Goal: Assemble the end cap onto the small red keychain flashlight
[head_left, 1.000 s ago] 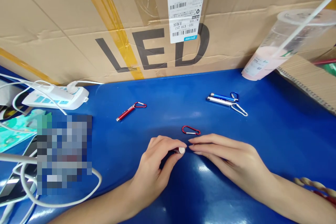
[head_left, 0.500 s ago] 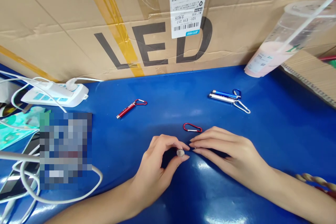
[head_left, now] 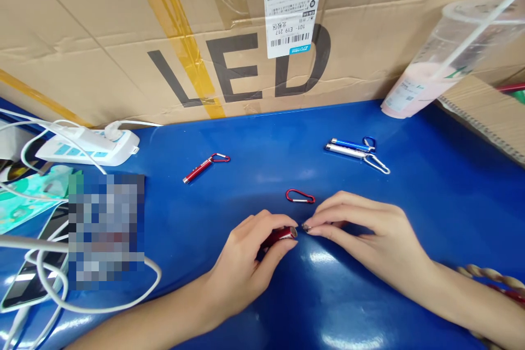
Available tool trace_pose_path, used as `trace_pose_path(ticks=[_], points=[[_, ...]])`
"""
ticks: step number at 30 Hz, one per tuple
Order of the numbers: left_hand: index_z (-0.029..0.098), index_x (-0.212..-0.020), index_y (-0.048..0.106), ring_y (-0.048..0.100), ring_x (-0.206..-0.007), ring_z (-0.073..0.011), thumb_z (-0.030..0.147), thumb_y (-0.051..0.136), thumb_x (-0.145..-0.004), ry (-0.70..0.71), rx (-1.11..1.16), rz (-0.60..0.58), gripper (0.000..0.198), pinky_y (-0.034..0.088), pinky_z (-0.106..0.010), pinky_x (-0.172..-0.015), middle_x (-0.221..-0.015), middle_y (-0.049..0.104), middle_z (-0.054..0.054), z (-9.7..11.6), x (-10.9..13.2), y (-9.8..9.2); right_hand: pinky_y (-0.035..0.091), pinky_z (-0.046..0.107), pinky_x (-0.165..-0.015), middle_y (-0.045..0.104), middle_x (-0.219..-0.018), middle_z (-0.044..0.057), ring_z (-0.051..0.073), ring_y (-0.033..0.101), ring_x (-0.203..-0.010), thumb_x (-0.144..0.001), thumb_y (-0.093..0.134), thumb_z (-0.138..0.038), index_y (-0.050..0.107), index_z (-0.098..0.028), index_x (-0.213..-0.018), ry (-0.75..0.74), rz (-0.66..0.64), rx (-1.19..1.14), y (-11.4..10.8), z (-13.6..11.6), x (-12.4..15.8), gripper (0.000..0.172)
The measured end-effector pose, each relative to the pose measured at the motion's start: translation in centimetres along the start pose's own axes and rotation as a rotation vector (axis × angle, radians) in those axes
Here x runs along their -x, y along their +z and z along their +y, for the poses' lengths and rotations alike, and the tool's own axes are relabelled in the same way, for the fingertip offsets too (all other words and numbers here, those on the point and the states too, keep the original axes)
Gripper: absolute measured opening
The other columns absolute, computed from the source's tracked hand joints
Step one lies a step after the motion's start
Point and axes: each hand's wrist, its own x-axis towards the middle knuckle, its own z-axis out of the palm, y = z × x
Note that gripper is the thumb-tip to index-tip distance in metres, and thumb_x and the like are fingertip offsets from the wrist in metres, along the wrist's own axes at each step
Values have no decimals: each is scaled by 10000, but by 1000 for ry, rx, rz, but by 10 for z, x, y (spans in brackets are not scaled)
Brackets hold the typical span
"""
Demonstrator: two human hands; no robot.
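Note:
Between the thumb and fingers of my left hand (head_left: 250, 257) lies a red penlight body (head_left: 283, 235), its round silvery end turned toward my right hand (head_left: 365, 229). That hand pinches a small dark metallic piece (head_left: 305, 226), too small to name, a short gap from the tube's end. Just beyond my fingertips a loose red carabiner (head_left: 301, 196) rests on the blue table. Farther left lies a red penlight (head_left: 199, 170) with its own carabiner. To the right, a blue penlight (head_left: 350, 145) and a silver penlight (head_left: 344, 151) lie side by side, each with a carabiner.
A large cardboard box (head_left: 164, 27) stands along the back of the blue table (head_left: 254, 153). A clear cup of pink drink (head_left: 422, 85) with a straw is at back right. At left are a white power strip (head_left: 88, 147), cables and a phone (head_left: 35, 268).
My left hand has tilted the red penlight body so its side shows and its end faces right. My right fingers have drawn back slightly, revealing the small metallic piece.

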Motion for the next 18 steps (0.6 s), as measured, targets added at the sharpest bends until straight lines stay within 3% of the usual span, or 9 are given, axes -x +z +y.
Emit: trace_pose_path(ticks=[7, 13, 18], points=[[193, -1032, 547, 568, -736, -145, 129, 454, -928, 9, -26, 11, 154, 457, -253, -681, -847, 632, -23, -1, 1, 0, 571, 264, -603, 741, -743, 2, 146, 677, -671, -848, 610, -159, 714, -236, -802, -112, 72, -25, -1, -3, 1, 137], [164, -1045, 579, 544, -722, -146, 144, 444, -945, 71, -18, -62, 170, 445, -258, -688, -827, 630, -37, -1, 0, 0, 551, 224, -618, 740, -755, 17, 121, 662, -680, -829, 626, -101, 711, -192, -804, -156, 12, -66, 0, -1, 2, 127], [134, -1013, 606, 506, -640, -149, 196, 417, -962, 117, -33, -68, 205, 432, -269, -618, -738, 628, -49, -4, 0, 1, 534, 215, -621, 727, -700, -2, 118, 650, -655, -798, 656, -87, 714, -193, -749, -80, -50, -154, 1, 2, 2, 130]])
